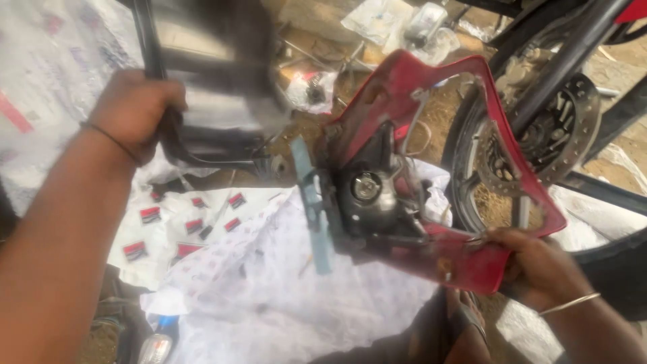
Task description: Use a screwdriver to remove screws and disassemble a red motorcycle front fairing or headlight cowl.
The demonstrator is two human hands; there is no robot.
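- Two hands are at work here, each closed on a different motorcycle part above the dirt ground (377, 125).
- We see the left hand (135, 108) wrapped around the edge of a dark framed panel (209, 81), which is blurred by motion; we cannot tell its exact kind.
- A thin dark band sits on the left wrist.
- The right hand (539, 266) grips the lower corner of a red headlight cowl (465, 259), fingers curled over its edge; a thin metal bangle (569, 303) rings that wrist.
- The cowl is turned so that we look into its back, where the black headlight housing (367, 192) with a round bulb socket sits in the middle.
- A pale blue-green strip (313, 209) hangs along the left side of the housing.
- Just behind the cowl stands a motorcycle front wheel (559, 121) with its brake disc and black fork.
- Under the parts lies a white printed cloth (269, 283), and beside it a sheet bearing small red and black stickers (168, 229).
- Clear plastic bags (404, 27) with small parts lie farther off on the ground.
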